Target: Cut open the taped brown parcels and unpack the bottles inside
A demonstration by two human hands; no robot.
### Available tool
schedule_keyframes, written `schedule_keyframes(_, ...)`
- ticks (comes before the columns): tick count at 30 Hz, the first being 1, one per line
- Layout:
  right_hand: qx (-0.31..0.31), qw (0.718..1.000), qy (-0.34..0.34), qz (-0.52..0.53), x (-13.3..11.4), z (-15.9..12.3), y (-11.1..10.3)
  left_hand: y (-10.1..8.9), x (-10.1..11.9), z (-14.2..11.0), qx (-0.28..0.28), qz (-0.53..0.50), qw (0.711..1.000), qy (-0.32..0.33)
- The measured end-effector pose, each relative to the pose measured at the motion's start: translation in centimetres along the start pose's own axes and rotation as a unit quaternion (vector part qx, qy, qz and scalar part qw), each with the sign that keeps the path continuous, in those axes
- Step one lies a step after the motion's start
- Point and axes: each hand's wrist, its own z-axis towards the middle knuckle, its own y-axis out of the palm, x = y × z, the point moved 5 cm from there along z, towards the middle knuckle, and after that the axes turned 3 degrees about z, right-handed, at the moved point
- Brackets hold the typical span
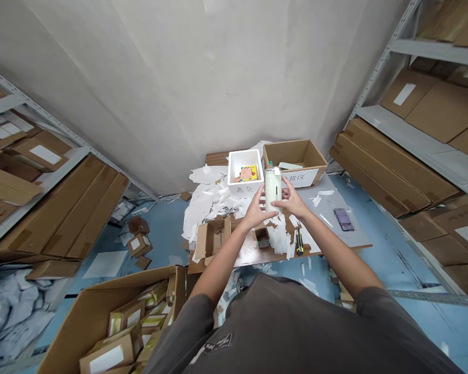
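A pale green, upright bottle-like container [273, 192] with a white top and dark lettering is held between both hands above the table. My left hand [256, 209] grips its left side, thumb across the lower front. From the right, my right hand [291, 200] closes on it with the thumb near its base. Below the hands stands a small open box [262, 237] with a dark inside. A yellow and black utility knife [299, 242] lies to its right, beside torn white paper [280, 236]. An opened cardboard box [207, 240] is left of my left forearm.
Behind the hands are a white foam box [233, 189] holding small packets and a cardboard box [320, 163] with a handwritten label. A pixelated purple item [343, 219] lies right. A large carton [76, 314] of parcels stands lower left. Shelves [432, 130] flank both sides.
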Motion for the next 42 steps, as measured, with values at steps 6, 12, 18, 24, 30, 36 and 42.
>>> schedule_keyframes(6,-0.062,0.998,-0.017,0.015,-0.1,-0.6,-2.4,3.3,0.5,0.7,0.009,-0.021,1.000,0.011)
schedule_keyframes(12,-0.041,0.998,-0.006,0.039,0.0,-0.3,-5.5,6.0,0.1,1.5,0.064,0.016,0.998,0.000)
schedule_keyframes(18,-0.074,0.996,0.001,0.039,0.0,-0.1,-7.3,7.7,-0.2,2.4,0.068,0.001,0.998,-0.008)
schedule_keyframes(24,-0.075,0.996,0.001,0.045,0.5,0.2,-8.9,8.6,0.0,3.1,0.059,0.000,0.998,0.000)
schedule_keyframes(30,-0.057,0.997,-0.023,0.047,0.3,0.3,-8.9,8.7,0.5,3.6,0.082,0.036,0.996,0.014)
schedule_keyframes(36,-0.030,0.998,-0.022,0.046,-0.1,0.6,-7.5,8.1,0.1,3.7,0.076,0.020,0.997,-0.001)
schedule_keyframes(42,-0.009,0.999,-0.002,0.042,0.1,1.5,-4.8,6.0,0.0,2.7,0.070,0.029,0.997,0.000)
